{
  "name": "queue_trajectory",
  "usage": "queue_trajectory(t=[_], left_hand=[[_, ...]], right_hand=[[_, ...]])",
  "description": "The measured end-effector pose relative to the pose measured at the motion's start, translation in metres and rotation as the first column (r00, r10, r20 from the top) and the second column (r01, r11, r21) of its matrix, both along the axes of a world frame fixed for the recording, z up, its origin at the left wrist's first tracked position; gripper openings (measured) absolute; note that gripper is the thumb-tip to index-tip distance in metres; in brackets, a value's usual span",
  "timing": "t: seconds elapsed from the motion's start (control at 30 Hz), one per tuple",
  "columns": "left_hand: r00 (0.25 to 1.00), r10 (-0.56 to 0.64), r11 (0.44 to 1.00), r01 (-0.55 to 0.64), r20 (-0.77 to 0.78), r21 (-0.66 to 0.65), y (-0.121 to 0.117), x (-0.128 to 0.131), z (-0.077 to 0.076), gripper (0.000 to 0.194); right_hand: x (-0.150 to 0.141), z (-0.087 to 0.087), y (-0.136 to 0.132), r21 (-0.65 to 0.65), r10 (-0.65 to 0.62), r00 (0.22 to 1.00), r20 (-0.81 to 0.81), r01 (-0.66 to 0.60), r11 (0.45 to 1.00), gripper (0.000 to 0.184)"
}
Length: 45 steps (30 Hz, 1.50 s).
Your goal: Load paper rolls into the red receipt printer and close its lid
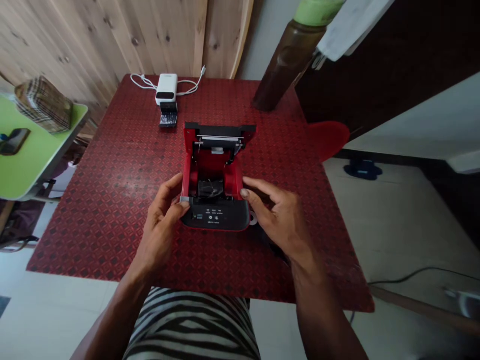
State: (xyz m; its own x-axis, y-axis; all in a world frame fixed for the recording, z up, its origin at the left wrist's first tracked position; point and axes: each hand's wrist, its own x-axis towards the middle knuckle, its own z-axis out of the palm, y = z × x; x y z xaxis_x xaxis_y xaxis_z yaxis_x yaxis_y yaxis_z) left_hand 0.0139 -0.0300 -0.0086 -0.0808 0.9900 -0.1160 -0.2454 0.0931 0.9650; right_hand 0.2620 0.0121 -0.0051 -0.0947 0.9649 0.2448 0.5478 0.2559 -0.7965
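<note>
A red and black receipt printer (215, 215) sits on the table in front of me with its lid (221, 132) raised. Inside its red bay lies a dark piece wrapped in clear plastic (210, 188). My left hand (161, 217) grips the printer's left side, thumb on the front corner and fingers along the wall. On the opposite side, my right hand (279, 212) holds the right wall, with the thumb at the upper edge. A small pale ring-shaped thing (253, 218) shows beside the printer under my right hand, next to a dark object that is mostly hidden.
The red patterned table (123, 215) carries a white power bank (167, 87) with a white cable, a small black folded item (168, 115) and a tall dark bottle (283, 65) with a green lid. A green table (33, 160) holding a plaid bag (45, 102) stands left.
</note>
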Motion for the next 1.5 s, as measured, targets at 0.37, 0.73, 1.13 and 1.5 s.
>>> queue_trajectory(t=[0.37,0.73,1.13,1.5], left_hand=[[0.962,0.064,0.988,-0.022,-0.266,0.155,-0.013,-0.003,-0.012,0.057],[0.899,0.072,0.948,0.073,-0.432,0.311,-0.017,-0.006,-0.026,0.061],[0.895,0.042,0.955,0.095,-0.445,0.281,-0.017,-0.006,-0.022,0.061],[0.901,0.043,0.963,0.078,-0.431,0.259,-0.016,-0.003,-0.018,0.061]], right_hand=[[0.006,0.034,-0.014,0.185,-0.027,0.968,0.249,-0.02,0.982,0.022],[-0.08,0.085,0.04,-0.298,0.449,0.56,0.696,-0.344,0.89,0.027],[-0.078,0.079,0.04,-0.234,0.391,0.509,0.767,-0.346,0.909,0.023],[-0.08,0.072,0.037,-0.121,0.277,0.525,0.805,-0.311,0.943,0.039]])
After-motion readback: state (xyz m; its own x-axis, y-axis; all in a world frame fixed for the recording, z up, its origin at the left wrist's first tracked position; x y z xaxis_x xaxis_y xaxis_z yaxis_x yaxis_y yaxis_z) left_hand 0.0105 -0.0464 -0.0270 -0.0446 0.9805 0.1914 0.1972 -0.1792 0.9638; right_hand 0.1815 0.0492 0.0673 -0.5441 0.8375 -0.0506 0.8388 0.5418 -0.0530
